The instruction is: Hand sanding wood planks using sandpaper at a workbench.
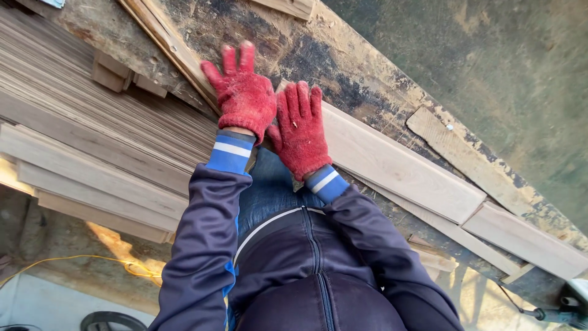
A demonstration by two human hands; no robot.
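Observation:
Both my hands wear red knit gloves and lie flat, fingers spread, holding nothing. My right hand (300, 130) presses on the near end of a pale wooden plank (404, 168), which runs off to the right across a dark, worn worktop (318, 55). My left hand (245, 93) lies just to its left on the worktop, beside a thin wooden strip (165, 40) that runs up and to the left. The thumbs of the two gloves nearly touch. My dark blue jacket sleeves with striped cuffs fill the lower middle.
A large stack of thin wood slats (79, 104) lies at left with longer boards (92, 184) under it and small blocks (113, 72) on top. A second pale plank (527, 240) and a weathered board (456, 147) lie at right. A yellow cable (73, 260) runs below.

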